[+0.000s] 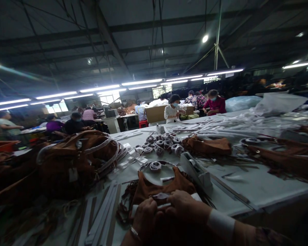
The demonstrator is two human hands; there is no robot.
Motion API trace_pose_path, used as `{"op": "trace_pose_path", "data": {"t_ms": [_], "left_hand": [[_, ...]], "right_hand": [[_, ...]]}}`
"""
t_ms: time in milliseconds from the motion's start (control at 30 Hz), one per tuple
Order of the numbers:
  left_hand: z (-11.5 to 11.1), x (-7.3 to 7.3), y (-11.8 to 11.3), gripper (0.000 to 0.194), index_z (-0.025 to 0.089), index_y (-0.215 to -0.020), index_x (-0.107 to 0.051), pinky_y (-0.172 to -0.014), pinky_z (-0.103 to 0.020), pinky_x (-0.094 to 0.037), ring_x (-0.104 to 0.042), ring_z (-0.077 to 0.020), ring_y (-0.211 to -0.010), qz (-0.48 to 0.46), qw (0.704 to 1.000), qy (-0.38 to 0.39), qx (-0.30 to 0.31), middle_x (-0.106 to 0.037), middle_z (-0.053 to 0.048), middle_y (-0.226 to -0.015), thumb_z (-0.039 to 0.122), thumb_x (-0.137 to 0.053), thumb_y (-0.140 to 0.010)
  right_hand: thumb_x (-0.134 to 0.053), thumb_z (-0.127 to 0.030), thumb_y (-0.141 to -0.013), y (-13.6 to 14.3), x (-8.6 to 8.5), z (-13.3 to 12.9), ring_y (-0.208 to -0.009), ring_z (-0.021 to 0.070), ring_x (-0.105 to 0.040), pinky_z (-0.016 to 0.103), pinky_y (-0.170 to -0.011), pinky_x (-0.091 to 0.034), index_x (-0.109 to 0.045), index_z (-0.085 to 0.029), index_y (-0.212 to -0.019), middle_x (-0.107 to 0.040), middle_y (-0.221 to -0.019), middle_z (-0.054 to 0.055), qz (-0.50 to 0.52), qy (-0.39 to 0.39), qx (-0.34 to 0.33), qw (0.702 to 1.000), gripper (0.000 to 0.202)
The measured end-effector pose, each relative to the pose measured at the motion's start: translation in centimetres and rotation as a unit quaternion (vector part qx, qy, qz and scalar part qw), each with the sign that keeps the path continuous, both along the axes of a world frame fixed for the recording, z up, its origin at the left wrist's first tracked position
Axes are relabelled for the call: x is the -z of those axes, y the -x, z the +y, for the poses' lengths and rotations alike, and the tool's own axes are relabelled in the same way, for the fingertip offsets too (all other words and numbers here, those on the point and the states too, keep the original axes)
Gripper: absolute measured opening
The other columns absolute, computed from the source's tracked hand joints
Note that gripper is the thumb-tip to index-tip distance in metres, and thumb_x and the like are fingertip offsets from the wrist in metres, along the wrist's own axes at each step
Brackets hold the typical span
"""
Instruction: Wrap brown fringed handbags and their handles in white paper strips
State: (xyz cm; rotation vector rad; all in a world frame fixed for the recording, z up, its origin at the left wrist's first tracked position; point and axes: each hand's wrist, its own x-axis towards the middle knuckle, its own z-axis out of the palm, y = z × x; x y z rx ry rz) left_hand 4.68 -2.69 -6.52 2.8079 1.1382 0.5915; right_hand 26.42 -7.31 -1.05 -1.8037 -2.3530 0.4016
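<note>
A brown fringed bag point(149, 187) lies on the table in front of me, its strap curving away at the back. Across its near side runs a white strip point(164, 206), possibly paper or foam. My left hand point(146, 217) is closed at the strip's left part, fingers curled. My right hand point(181, 203) pinches farther right, close to the left one, and a pale wrapped piece point(160, 195) shows just beyond its fingertips. The bag's near side is hidden by my hands and by shadow. A coiled, wrapped strap point(155, 166) sits behind the bag's opening.
A grey tape dispenser point(196, 171) stands right of the bag. Beyond are several wrapped strap coils point(159, 143) and another brown bag point(210, 146). Brown bags are heaped point(66, 160) at left, above long flat strips point(102, 213). Co-workers sit at the far side.
</note>
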Motion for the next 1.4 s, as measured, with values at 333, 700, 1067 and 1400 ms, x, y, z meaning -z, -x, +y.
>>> {"op": "trace_pose_path", "data": {"t_ms": [333,700,1067,1400], "left_hand": [[0.3,-1.0,-0.5,0.032,0.019,-0.080,-0.060,-0.076,-0.032,-0.047,-0.063,-0.0226,-0.088,0.017,0.999,0.021,0.017,-0.065,-0.007,-0.094,0.047,-0.058,-0.094],[1.2,-1.0,-1.2,0.032,0.017,-0.078,-0.063,-0.075,-0.031,-0.046,-0.065,-0.0218,-0.082,0.068,0.996,0.064,0.008,-0.068,-0.006,-0.085,0.046,-0.061,-0.093],[1.8,-1.6,-1.8,0.033,0.017,-0.081,-0.065,-0.072,-0.030,-0.045,-0.067,-0.0227,-0.083,0.125,0.989,0.082,-0.011,-0.070,-0.008,-0.088,0.047,-0.058,-0.093],[0.8,-2.2,-2.5,0.017,0.020,-0.091,-0.065,-0.078,-0.033,-0.048,-0.065,-0.0231,-0.089,0.080,0.993,0.084,-0.006,-0.069,-0.007,-0.096,0.036,-0.058,-0.093]], "right_hand": [[-0.062,-0.036,-0.088,-4.0,2.7,-2.2,-0.099,0.0258,-0.062,0.035,-0.084,-0.041,-0.071,-0.020,-0.098,-0.069,-0.104,0.009,-0.005,-0.016,0.023,1.000,0.021],[-0.055,-0.036,-0.095,-4.1,3.9,-1.3,-0.088,0.0198,-0.067,0.028,-0.074,-0.042,-0.074,-0.021,-0.093,-0.073,-0.095,0.006,0.020,-0.015,0.047,0.999,0.024],[-0.056,-0.029,-0.094,-0.7,2.1,-3.1,-0.110,0.0282,-0.054,0.040,-0.096,-0.035,-0.069,-0.019,-0.110,-0.065,-0.115,0.013,-0.020,-0.083,0.017,0.996,0.023],[-0.051,-0.035,-0.096,1.2,3.8,-1.0,-0.097,0.0307,-0.056,0.040,-0.081,-0.041,-0.071,-0.018,-0.098,-0.067,-0.106,0.013,0.009,-0.063,0.061,0.996,0.026]]}}
